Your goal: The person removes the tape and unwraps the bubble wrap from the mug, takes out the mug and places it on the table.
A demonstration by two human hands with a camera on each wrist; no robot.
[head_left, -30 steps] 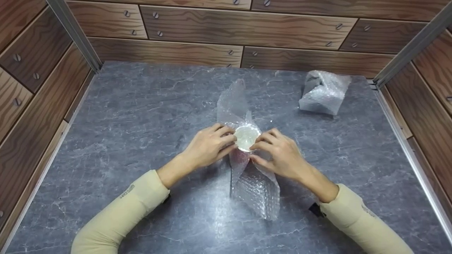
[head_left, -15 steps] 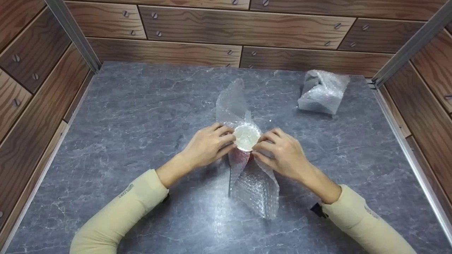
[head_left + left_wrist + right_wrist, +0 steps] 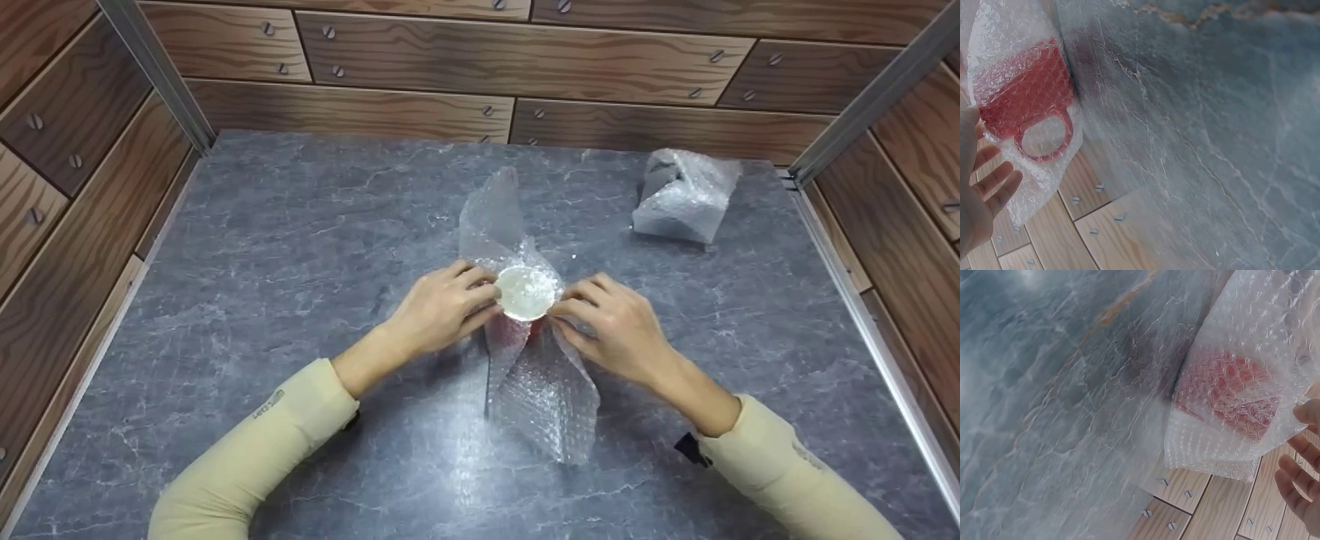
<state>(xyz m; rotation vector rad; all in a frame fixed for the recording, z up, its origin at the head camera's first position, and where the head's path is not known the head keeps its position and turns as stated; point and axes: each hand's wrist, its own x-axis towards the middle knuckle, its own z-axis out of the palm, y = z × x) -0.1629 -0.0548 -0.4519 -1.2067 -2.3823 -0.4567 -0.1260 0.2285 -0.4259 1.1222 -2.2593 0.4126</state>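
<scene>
On the grey table, bubble wrap stretches from far to near between the left hand and the right hand, each apparently pinching it by thumb and forefinger, the red mug inside, closer to the left.

Room to pass over the tabletop left of the left hand, or through the gap between the right hand and the wrapped bundle at back right. Middle is blocked: red mug flanked by both hands, bubble wrap sticking out front and back. Plank walls close off back and both sides.
</scene>
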